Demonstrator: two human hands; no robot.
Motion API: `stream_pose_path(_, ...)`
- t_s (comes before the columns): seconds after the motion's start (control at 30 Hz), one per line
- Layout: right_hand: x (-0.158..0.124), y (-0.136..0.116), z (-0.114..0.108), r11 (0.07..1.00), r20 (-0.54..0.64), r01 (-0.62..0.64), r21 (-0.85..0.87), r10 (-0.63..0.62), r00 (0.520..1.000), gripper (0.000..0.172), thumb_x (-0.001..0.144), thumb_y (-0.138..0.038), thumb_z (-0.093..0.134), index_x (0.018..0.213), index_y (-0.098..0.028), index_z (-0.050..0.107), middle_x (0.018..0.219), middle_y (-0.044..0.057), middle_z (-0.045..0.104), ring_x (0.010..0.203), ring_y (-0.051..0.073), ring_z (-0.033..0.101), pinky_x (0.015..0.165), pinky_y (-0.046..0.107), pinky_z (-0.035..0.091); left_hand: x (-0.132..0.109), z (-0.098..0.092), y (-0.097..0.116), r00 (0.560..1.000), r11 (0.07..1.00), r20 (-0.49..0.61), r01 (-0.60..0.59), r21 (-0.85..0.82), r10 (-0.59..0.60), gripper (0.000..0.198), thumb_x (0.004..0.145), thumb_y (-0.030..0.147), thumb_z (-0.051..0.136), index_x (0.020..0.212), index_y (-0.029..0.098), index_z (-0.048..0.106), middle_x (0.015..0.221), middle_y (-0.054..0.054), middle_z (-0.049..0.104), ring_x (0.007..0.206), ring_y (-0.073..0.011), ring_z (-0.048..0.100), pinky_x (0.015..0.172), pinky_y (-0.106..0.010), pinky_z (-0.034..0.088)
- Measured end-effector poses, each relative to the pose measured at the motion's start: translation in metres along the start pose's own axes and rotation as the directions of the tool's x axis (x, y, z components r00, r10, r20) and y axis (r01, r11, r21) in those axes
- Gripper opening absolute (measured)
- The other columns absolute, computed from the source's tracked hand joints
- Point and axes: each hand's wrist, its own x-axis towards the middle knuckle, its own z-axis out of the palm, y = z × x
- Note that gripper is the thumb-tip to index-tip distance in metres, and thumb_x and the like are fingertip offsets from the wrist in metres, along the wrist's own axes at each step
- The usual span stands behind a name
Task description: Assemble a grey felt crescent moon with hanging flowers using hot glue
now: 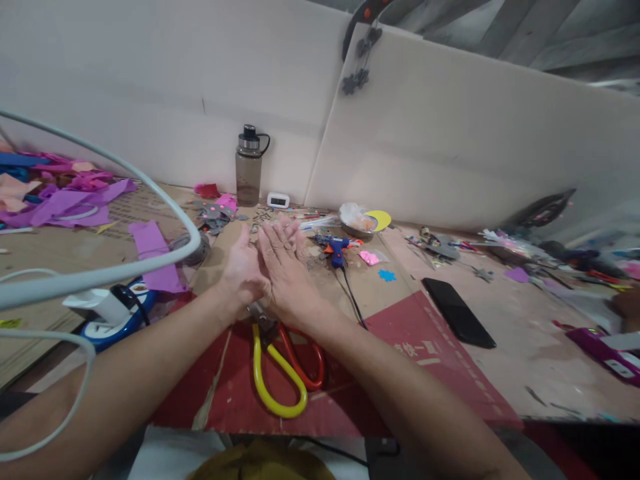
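My left hand [245,267] and my right hand [287,270] meet over the middle of the work surface. The right palm lies against the left hand, fingers stretched out and pointing away from me. Nothing shows between them, though the space between the palms is hidden. Just below the hands lie scissors with one yellow handle [280,380] and one red handle [317,367]; their blades are partly covered by the hands. To the right of my right hand is a blue glue gun [337,250]. Beyond it stands a metal bowl [357,230] with a yellow piece at its edge.
A bottle [249,170] and small white clock [278,200] stand at the back. Purple scraps [155,253] and a blue power strip [120,320] lie left, under a white cable [145,267]. A black phone [457,313] and magenta power strip [605,350] lie right.
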Motion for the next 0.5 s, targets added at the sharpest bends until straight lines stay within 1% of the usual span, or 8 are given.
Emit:
stream_pose_path(0.07,-0.005,-0.002,0.000,1.000,0.000,0.014,-0.003,-0.014,1.000,0.076,0.094,-0.056,0.020,0.148,-0.003,0.018,0.157,0.014,0.012,0.146,0.024,-0.001,0.118,0.049,-0.003,0.000,-0.004,0.006,0.998,0.999,0.045,-0.041,0.015,0.040,0.073,0.092,0.060,0.015,0.138,0.012,0.043,0.138,-0.014,0.051,0.134,-0.0232,0.040,0.112,-0.041,0.030)
stream_pose_path(0.13,-0.008,-0.010,0.000,0.999,0.013,0.049,0.019,-0.049,0.999,0.078,0.093,-0.058,0.020,0.148,-0.003,0.017,0.157,0.014,0.012,0.146,0.023,-0.001,0.118,0.047,0.001,0.001,-0.008,0.010,0.993,0.995,0.075,-0.093,0.020,0.092,0.071,0.092,0.060,0.015,0.140,0.015,0.042,0.141,-0.012,0.050,0.135,-0.0228,0.039,0.112,-0.042,0.028)
stream_pose_path(0.2,-0.007,-0.017,-0.001,0.996,0.025,0.073,0.050,-0.075,0.997,0.077,0.093,-0.058,0.021,0.148,-0.004,0.018,0.157,0.013,0.013,0.146,0.021,0.001,0.119,0.044,0.006,0.002,-0.010,0.008,0.991,0.994,0.087,-0.108,0.019,0.106,0.066,0.092,0.057,0.017,0.141,0.020,0.041,0.141,-0.009,0.049,0.137,-0.0225,0.035,0.112,-0.043,0.028)
stream_pose_path(0.3,0.001,-0.015,-0.001,0.995,0.014,0.067,0.069,-0.068,0.998,0.074,0.094,-0.055,0.022,0.148,-0.005,0.020,0.157,0.012,0.015,0.146,0.021,0.003,0.119,0.042,0.007,0.003,-0.007,-0.002,0.995,0.996,0.049,-0.088,0.014,0.088,0.055,0.094,0.051,0.017,0.142,0.032,0.037,0.142,-0.002,0.049,0.140,-0.0173,0.029,0.112,-0.039,0.029)
stream_pose_path(0.33,0.003,-0.011,-0.001,0.997,0.003,0.050,0.061,-0.051,0.999,0.072,0.094,-0.054,0.022,0.148,-0.005,0.021,0.157,0.012,0.016,0.146,0.021,0.003,0.119,0.043,0.006,0.003,-0.006,-0.005,0.997,0.997,0.024,-0.076,0.013,0.076,0.054,0.094,0.050,0.018,0.143,0.033,0.036,0.143,-0.001,0.048,0.140,-0.0161,0.029,0.112,-0.038,0.029)
stream_pose_path(0.37,0.004,-0.007,0.000,0.998,-0.010,0.034,0.049,-0.034,0.999,0.071,0.095,-0.053,0.022,0.148,-0.005,0.021,0.157,0.013,0.016,0.146,0.022,0.003,0.119,0.045,0.004,0.003,-0.004,-0.006,0.999,0.998,0.010,-0.053,0.016,0.052,0.055,0.094,0.051,0.019,0.143,0.031,0.035,0.144,-0.002,0.047,0.140,-0.0165,0.029,0.113,-0.038,0.029)
stream_pose_path(0.43,0.002,0.000,0.001,1.000,-0.023,0.012,0.021,-0.012,1.000,0.071,0.094,-0.052,0.023,0.148,-0.006,0.020,0.157,0.014,0.016,0.146,0.023,0.001,0.118,0.049,0.001,0.003,-0.003,-0.003,1.000,1.000,0.006,-0.015,0.024,0.015,0.064,0.093,0.055,0.018,0.144,0.021,0.035,0.145,-0.008,0.045,0.138,-0.0204,0.033,0.113,-0.041,0.028)
stream_pose_path(0.5,-0.005,0.000,0.002,0.999,-0.010,0.029,0.020,-0.028,1.000,0.074,0.094,-0.054,0.024,0.148,-0.006,0.018,0.157,0.014,0.014,0.146,0.023,-0.002,0.118,0.050,0.002,0.002,-0.004,0.004,0.999,0.999,0.042,-0.027,0.030,0.025,0.070,0.092,0.058,0.015,0.143,0.014,0.036,0.145,-0.012,0.044,0.136,-0.0234,0.036,0.113,-0.043,0.026)
